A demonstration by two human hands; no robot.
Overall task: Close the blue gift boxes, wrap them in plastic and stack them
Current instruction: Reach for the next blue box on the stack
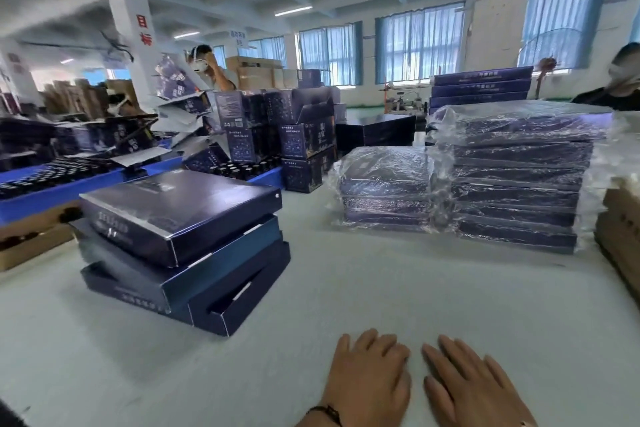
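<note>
Three unwrapped blue gift boxes (183, 243) sit in an uneven pile on the left of the pale table (363, 288). The top box (180, 208) is closed and lies askew. Two stacks of plastic-wrapped blue boxes stand at the right: a low stack (384, 187) and a taller stack (516, 177). My left hand (367, 378) and my right hand (474, 385) lie flat on the table near its front edge, side by side, fingers straight, holding nothing. Both are well short of the boxes.
Brown cartons (620, 236) sit at the right table edge and a brown tray (31, 243) at the left. Behind are more blue boxes (304, 139), a blue bench with dark jars (239, 168), and two masked people, one at far left-centre (207, 66) and one at far right (620, 80).
</note>
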